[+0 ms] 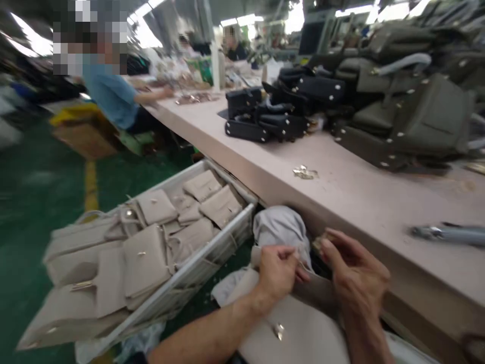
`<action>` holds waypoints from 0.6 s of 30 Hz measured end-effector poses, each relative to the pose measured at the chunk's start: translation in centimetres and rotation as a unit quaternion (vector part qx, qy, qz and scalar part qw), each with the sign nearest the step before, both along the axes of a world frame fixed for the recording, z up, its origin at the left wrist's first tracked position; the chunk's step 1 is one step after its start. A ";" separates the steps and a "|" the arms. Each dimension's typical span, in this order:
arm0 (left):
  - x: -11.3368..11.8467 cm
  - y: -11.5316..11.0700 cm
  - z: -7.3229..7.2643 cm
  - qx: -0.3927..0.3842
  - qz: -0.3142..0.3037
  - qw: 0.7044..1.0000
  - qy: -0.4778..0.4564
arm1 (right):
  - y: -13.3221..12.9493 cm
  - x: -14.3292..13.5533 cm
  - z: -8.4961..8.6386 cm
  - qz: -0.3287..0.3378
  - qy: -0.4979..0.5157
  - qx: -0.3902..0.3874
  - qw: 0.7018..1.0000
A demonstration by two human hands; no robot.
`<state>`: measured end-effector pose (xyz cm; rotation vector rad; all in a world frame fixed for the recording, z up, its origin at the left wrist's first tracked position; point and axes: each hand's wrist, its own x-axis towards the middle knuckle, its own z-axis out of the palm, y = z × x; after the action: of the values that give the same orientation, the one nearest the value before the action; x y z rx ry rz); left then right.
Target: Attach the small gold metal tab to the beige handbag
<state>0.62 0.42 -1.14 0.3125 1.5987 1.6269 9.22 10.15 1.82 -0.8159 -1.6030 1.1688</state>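
Just right of the white crate (188, 265), we have a smooth beige bag (306, 328) with a shiny gold-toned clasp (279, 331). Our left hand (276, 273) pinches the bag's upper edge; our right hand (358, 275) grips something small, too blurred to identify.

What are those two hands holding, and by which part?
The left hand pinches the beige bag near its far edge. The right hand pinches a small thing with thumb and fingers, too blurry to name or tell which part.

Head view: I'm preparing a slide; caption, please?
Left hand and right hand over a beige bag, beside a filled crate.
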 end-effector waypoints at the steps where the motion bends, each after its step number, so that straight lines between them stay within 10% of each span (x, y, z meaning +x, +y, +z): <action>1: 0.0 0.2 -0.5 0.019 -0.008 1.000 -0.013 | -0.1 0.7 -0.3 0.017 0.007 -0.016 1.000; 18: -1.0 -0.8 -1.2 0.144 -0.083 0.986 0.001 | 0.3 0.1 -2.0 0.163 -0.052 -0.036 0.985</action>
<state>-0.40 -0.38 -2.35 0.5834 1.2994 1.7264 9.29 10.41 -0.17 -0.6861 -1.8370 1.4416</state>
